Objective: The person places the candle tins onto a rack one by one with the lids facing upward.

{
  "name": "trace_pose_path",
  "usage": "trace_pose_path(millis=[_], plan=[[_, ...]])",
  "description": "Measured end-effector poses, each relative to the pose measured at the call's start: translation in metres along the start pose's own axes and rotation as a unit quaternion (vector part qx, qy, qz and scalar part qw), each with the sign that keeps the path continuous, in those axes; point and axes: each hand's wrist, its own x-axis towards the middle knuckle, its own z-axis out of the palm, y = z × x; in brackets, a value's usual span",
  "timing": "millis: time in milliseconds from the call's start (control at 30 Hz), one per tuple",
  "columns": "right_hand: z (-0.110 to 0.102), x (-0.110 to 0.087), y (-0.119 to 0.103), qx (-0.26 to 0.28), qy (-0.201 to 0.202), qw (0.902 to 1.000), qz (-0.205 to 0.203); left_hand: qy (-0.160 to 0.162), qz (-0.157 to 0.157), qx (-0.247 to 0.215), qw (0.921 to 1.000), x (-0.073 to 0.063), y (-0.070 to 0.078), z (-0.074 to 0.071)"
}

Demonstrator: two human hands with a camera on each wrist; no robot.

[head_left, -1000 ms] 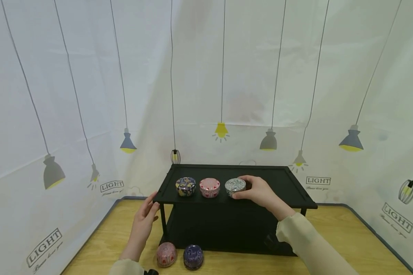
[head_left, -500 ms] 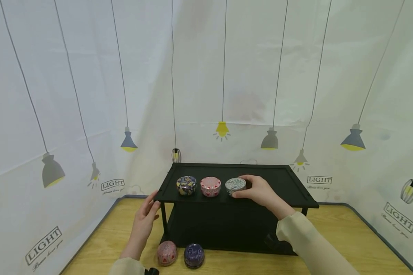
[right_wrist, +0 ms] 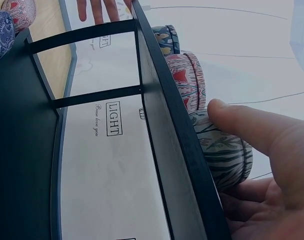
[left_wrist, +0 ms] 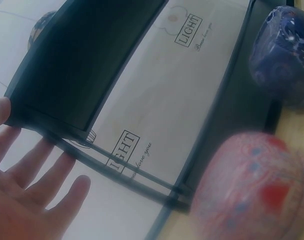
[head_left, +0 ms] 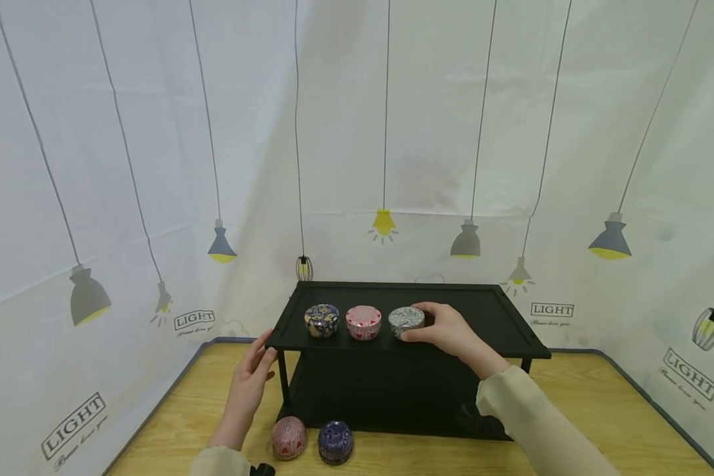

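Observation:
Three round patterned tins stand in a row near the front edge of a black two-tier shelf [head_left: 464,317]: a navy-and-yellow tin [head_left: 322,321], a pink tin [head_left: 363,323] and a green-and-white leaf-patterned tin [head_left: 406,322]. My right hand [head_left: 446,329] grips the leaf-patterned tin from its right side, thumb toward the front, fingers behind. In the right wrist view that tin sits close beside the pink one. At the shelf's front left corner, my left hand [head_left: 252,370] touches the edge with its fingers spread and fairly straight, as the left wrist view shows.
On the wooden table [head_left: 178,410], in front of the shelf, stand another pink tin [head_left: 288,437] and a dark purple-blue tin [head_left: 336,442]. The shelf's lower tier [head_left: 393,396] lies behind them. A white backdrop [head_left: 345,132] printed with hanging lamps surrounds the table.
Both hands and the tins keep their places on and by the shelf. The head view has only shifted slightly.

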Motion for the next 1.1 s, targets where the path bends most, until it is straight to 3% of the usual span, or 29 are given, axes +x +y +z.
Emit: trace_pose_path(millis=[1100], plan=[[-0.0006, 0.0006, -0.002, -0.027, -0.015, 0.9995, 0.009, -0.001, 0.003, -0.003, 1.0, -0.0011, 0.0007, -0.0004]])
